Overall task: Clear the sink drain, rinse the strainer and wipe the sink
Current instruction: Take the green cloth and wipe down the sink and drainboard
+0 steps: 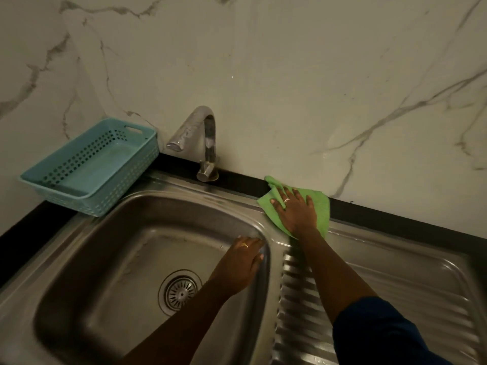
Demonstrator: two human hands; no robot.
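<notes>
A stainless steel sink (110,233) fills the lower left, with a round metal strainer (181,292) seated in its drain. My right hand (295,210) presses flat, fingers spread, on a green cloth (320,209) lying on the sink's back rim, right of the basin. My left hand (243,262) rests on the basin's right edge with its fingers draped over the rim and holds nothing.
A chrome tap (203,133) rises behind the basin against the marble wall. A light blue perforated basket (87,191) stands on the dark counter at the back left. The ribbed draining board (382,280) stretches to the right.
</notes>
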